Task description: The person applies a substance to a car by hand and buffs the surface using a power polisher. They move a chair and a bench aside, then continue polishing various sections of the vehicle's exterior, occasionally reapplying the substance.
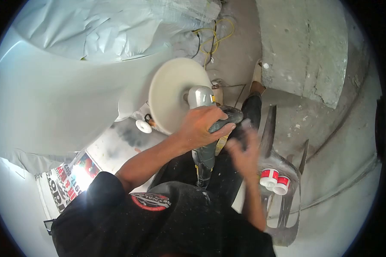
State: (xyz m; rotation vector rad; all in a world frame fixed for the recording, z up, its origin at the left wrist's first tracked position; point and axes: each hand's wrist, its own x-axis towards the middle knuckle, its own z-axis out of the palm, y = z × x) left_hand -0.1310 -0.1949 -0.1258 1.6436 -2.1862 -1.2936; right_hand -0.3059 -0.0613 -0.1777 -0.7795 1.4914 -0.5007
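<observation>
A polishing machine with a round cream pad (173,92) rests upright over my legs, its grey body (205,160) pointing down toward my lap. My left hand (201,126) is wrapped round the dark side handle (227,119) near the silver head (200,96). To the right of that handle, my right hand (245,150) is blurred by motion, away from the machine body, with its thumb and fingers apart and nothing visible between them. The pad stands beside a glossy pale car panel (68,98).
Wrinkled plastic sheeting (116,30) covers the area at the top left. Two red-and-white containers (275,180) rest on a chair (287,165) at right. A yellow cord (216,38) lies on the floor. A worn grey slab (304,51) is at upper right.
</observation>
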